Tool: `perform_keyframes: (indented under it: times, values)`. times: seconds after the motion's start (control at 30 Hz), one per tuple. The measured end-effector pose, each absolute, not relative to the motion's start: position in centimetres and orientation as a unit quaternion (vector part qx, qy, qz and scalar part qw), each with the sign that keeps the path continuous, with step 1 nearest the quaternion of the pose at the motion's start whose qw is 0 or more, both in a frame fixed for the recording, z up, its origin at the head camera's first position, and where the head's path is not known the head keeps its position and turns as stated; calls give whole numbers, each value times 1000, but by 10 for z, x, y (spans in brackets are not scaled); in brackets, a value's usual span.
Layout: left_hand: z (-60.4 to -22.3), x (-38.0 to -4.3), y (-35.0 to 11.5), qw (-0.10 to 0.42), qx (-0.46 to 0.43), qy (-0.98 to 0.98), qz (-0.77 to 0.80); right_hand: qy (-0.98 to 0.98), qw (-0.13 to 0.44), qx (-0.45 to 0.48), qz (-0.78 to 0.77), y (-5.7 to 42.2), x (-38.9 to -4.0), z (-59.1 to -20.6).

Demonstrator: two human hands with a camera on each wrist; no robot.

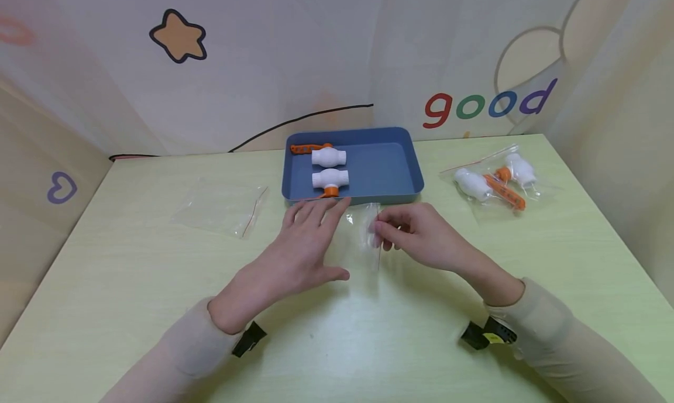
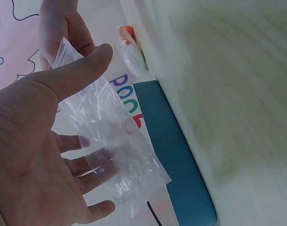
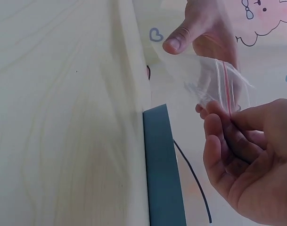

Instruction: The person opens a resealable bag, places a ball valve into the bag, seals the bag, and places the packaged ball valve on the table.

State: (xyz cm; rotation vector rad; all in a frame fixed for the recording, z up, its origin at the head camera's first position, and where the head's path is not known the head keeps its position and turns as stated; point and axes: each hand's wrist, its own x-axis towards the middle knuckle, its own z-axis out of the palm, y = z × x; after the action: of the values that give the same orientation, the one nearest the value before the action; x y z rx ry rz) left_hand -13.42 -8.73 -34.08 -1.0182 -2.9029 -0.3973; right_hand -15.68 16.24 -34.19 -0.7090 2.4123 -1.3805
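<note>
A clear zip-lock bag [image 1: 368, 230] with a red seal line hangs above the table; nothing shows inside it. My right hand [image 1: 421, 233] pinches it at the sealed end between thumb and fingers, as the right wrist view shows. Spread beside the bag, my left hand [image 1: 300, 251] has its fingers straight, and in the left wrist view they lie behind the film of the bag [image 2: 119, 141]. Just beyond the hands stands a blue tray [image 1: 379, 169] holding two white valves, the upper valve [image 1: 329, 157] and the lower valve [image 1: 330, 179], both with orange handles. The left hand partly hides the lower handle.
Another clear zip-lock bag [image 1: 221, 207] lies flat on the table at the left. To the right of the tray, a bag [image 1: 495, 181] contains white valve bodies and orange handles. A printed curtain [image 1: 316, 52] borders the table's back edge.
</note>
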Motion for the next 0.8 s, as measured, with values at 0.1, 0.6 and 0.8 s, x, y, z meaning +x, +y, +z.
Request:
perform_keyframes:
  times: [0.1,0.6,0.8]
  values:
    - [-340,-134,-88,15,-320,-939,-128,832,141,-240,-479,163,-157,-342]
    - [-340,-137,-92,35,-311,-943,-113,861,59,-193,-467,162,-154,-343]
    - [-341,-137,-91,33,-303,-947,-102,834,110,-187,-508,162,-154,-342]
